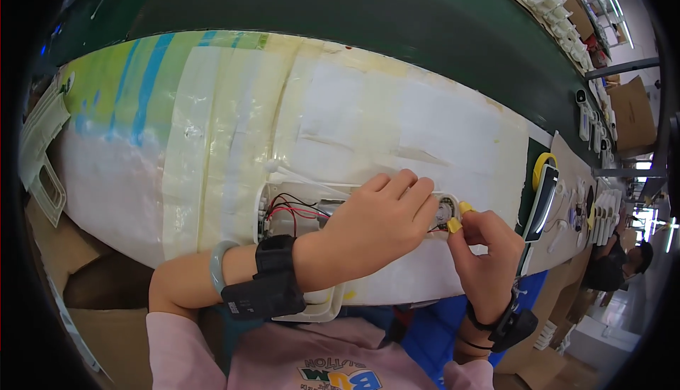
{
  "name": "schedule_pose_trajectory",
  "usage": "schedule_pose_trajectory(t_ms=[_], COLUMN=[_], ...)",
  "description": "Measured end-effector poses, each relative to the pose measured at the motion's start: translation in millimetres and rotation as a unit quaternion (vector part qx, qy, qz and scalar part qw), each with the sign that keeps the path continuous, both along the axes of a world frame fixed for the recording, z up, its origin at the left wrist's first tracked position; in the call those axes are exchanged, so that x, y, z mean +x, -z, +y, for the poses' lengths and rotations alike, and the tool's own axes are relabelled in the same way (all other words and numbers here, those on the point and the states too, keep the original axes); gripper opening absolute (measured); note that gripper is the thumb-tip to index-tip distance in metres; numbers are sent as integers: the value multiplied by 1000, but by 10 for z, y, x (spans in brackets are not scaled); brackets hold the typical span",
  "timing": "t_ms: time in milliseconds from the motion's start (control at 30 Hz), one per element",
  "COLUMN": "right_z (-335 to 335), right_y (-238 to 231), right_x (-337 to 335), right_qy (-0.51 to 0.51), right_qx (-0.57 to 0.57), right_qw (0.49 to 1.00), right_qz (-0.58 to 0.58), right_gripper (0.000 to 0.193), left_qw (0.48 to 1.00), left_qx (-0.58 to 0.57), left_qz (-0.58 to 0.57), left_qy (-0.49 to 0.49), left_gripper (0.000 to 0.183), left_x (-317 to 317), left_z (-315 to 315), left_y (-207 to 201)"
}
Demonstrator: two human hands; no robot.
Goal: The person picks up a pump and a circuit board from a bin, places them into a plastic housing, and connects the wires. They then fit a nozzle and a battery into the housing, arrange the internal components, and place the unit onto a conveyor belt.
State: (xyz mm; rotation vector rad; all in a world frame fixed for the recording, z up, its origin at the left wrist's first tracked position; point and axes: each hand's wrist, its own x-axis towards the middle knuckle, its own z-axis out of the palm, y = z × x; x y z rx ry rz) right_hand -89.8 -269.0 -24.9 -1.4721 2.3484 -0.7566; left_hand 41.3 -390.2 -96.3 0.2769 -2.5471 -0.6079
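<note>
A long white plastic housing [261, 213] lies on the covered table in front of me, with red and black wires [296, 209] inside its left end. Bent over the housing, my left hand [386, 216] has its fingers curled down; what they grip is hidden. At the housing's right end my right hand [489, 252] pinches thumb and forefinger close to a round part [445, 211] and short dark wires. Yellow coverings [454, 225] sit on those fingertips. Whatever is between them is too small to name. A thin white rod with a ball end [272, 166] lies along the housing's far side.
Clear film and tape cover the white and green table sheet [340, 99]. A yellow tape roll [544, 165] and a white handheld device [542, 204] lie at right. Behind is a dark green surface [319, 0]. Cardboard boxes [106, 333] stand lower left; a person [613, 266] is far right.
</note>
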Motion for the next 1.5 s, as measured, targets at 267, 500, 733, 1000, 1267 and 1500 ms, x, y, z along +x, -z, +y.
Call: schedule_pose_trajectory(t_ms=[267, 500, 733, 1000, 1267, 1500], right_z=[106, 71, 109, 186, -122, 58], right_y=[167, 252, 292, 40, 74, 10], right_x=[-38, -62, 13, -22, 205, -66], right_qy=[-34, -35, 1, 1, -80, 16], right_qx=[-49, -33, -55, -88, -23, -20], right_qw=[998, 998, 997, 994, 884, 828], right_qz=[29, -31, -52, -57, -460, -560], right_gripper=[21, 16, 15, 32, 31, 8], left_qw=[1000, 997, 991, 948, 986, 980], left_qx=[-3, 5, 99, 15, 122, 165], left_qz=[-28, -75, -79, -306, -113, -91], left_qy=[7, 7, -33, -85, 30, 69], left_gripper=[26, 23, 29, 14, 19, 33], left_x=[4, -3, 105, 840, 614, 803], left_z=[0, 13, -76, -634, -296, -278], left_y=[-18, -46, -313, -768, -1186, -800])
